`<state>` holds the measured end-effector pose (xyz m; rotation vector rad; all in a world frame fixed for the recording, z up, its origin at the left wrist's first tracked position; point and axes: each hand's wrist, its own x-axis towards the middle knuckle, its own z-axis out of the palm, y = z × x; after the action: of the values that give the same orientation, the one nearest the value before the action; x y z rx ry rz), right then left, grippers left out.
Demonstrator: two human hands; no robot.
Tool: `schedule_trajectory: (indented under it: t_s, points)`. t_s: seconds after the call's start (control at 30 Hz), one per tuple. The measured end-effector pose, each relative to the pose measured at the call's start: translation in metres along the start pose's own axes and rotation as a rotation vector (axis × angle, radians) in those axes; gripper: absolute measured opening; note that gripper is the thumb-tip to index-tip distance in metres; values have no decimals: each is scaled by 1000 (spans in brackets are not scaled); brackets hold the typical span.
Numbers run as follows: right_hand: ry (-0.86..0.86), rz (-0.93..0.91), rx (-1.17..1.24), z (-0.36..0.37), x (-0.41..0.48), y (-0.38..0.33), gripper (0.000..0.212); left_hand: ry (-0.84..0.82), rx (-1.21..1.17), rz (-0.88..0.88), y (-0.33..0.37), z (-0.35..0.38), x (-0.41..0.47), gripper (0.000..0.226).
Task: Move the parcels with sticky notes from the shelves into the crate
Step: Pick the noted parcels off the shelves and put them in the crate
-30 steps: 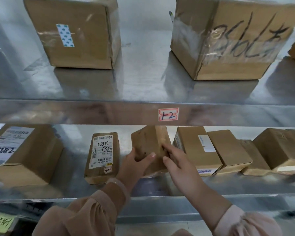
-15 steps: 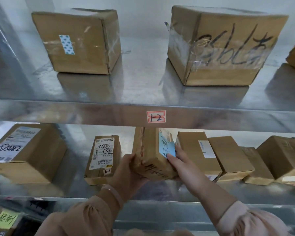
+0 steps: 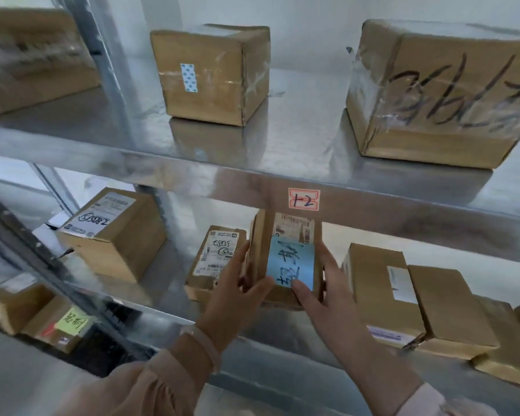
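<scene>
A small brown parcel [image 3: 263, 253] with a blue sticky note [image 3: 291, 262] on its facing side stands on end at the front of the lower metal shelf [image 3: 174, 322], under the "1-2" label [image 3: 303, 199]. My left hand [image 3: 231, 292] grips its left side and my right hand [image 3: 321, 292] grips its right side, with a fingertip on the blue note. At the lower left, below the shelf, lies another parcel with a yellow sticky note [image 3: 72, 322]. I cannot see a crate.
Two taped boxes [image 3: 210, 73] [image 3: 439, 94] stand on the upper shelf. On the lower shelf are a labelled box [image 3: 111, 232] at left, a flat parcel [image 3: 213, 259] beside my left hand, and several plain parcels [image 3: 403, 298] at right. A shelf upright [image 3: 108, 73] stands left.
I have turned the parcel round between both hands, so its blue sticky note now faces me squarely. My view has shifted to the left.
</scene>
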<state>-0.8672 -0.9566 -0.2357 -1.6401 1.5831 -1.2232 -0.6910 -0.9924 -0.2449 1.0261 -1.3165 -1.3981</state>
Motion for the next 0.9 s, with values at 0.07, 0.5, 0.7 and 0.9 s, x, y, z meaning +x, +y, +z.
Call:
schedule_trajectory:
  t_s: [0.07, 0.5, 0.7, 0.9]
  points:
    - [-71, -71, -73, 12, -4, -5, 56, 81, 14, 17, 5, -8, -21, 59]
    - [-408, -298, -139, 131, -47, -65, 58, 351, 226, 41, 10, -135, -142, 55]
    - [-479, -263, -146, 234, -64, -109, 58, 405, 285, 27, 6, -238, -180, 34]
    - [-567, -197, -80, 352, -82, -153, 56, 482, 473, 32, 11, -357, -216, 35]
